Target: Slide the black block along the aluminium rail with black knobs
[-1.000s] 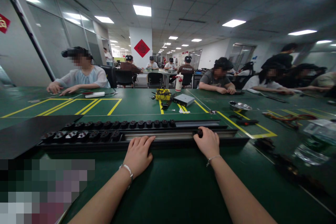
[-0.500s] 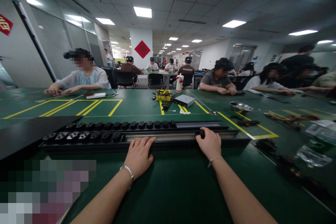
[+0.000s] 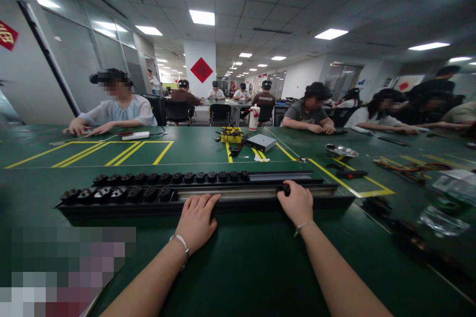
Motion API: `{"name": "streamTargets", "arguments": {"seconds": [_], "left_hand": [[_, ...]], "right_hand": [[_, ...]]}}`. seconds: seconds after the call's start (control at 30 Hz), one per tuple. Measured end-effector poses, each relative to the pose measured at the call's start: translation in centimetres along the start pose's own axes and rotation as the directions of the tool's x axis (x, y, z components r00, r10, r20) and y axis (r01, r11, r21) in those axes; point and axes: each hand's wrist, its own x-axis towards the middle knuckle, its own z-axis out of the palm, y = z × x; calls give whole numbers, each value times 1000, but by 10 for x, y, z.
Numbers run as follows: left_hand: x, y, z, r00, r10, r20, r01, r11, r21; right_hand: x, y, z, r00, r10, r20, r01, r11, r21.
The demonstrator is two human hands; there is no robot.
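Note:
A long black rail [image 3: 253, 205] lies across the green table, with several black socket modules [image 3: 118, 194] in its left part and a bare metallic channel to the right. My left hand [image 3: 198, 220] rests on the rail's near edge near the middle, fingers together and apparently holding nothing. Toward the rail's right end, my right hand [image 3: 298, 203] pinches a small black piece [image 3: 285, 189] at the channel. Behind it lies a second black rail [image 3: 280, 177], parallel, with a row of black modules [image 3: 189, 177] on its left.
Beyond the rails are a yellow box with cables [image 3: 231, 134], a grey box [image 3: 261, 142] and a white cup [image 3: 254, 118]. To the right are a metal bowl [image 3: 341, 151], wires and a plastic bottle [image 3: 446, 203]. Several people sit around.
The dark flat panel that covered the table at the left, by the rails' ends, is gone from view. Both of my hands have stayed in place.

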Motion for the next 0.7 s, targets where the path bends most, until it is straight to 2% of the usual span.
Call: {"name": "streamTargets", "arguments": {"seconds": [0.7], "left_hand": [[1, -1, 0, 1000, -4, 7, 4, 1000, -10]], "right_hand": [[0, 6, 1, 999, 8, -40, -8, 1000, -6]]}}
